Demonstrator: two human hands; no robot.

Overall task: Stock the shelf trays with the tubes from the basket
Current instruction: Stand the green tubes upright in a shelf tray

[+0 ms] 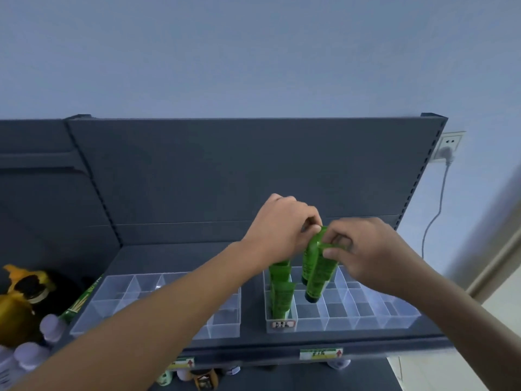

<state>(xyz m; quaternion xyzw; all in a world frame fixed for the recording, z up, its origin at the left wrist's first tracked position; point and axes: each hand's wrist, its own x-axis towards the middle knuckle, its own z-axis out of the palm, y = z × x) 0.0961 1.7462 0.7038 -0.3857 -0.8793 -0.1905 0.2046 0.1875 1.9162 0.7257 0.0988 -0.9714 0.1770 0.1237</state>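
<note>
As left hand [279, 230] and right hand [366, 249] pinch green tubes [317, 273], clear tray [352, 323]

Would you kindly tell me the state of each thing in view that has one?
left hand, pinching the held tubes' top end.
right hand, pinching the same tubes.
held tubes, cap-down over the right tray.
stocked tubes, upright in right tray's leftmost column.
left tray, no tubes visible.
wall socket, plug inserted.
</note>
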